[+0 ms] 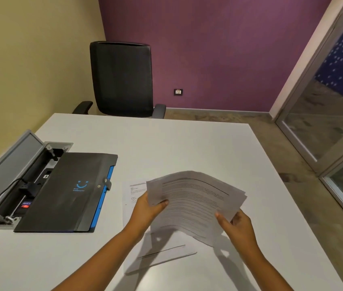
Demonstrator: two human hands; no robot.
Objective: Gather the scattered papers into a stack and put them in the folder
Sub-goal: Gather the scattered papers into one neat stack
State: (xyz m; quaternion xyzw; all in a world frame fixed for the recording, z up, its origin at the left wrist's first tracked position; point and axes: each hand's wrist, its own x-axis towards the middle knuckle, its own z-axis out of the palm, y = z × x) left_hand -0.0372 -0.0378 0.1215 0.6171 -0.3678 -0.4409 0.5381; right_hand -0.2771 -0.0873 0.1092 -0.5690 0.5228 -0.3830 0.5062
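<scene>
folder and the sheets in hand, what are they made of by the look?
Folder: seems matte dark plastic or coated card; dull sheen, stiff flat flap, blue inner edge, snap strap. Held sheets: thin white printed paper; they bow between the left hand and right hand.

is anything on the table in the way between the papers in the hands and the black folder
Nothing visible lies on the bare table between the held papers and the folder to their left. The folder itself is the hurdle: it lies closed, its strap over the flap, and both hands, left and right, grip the papers.
</scene>
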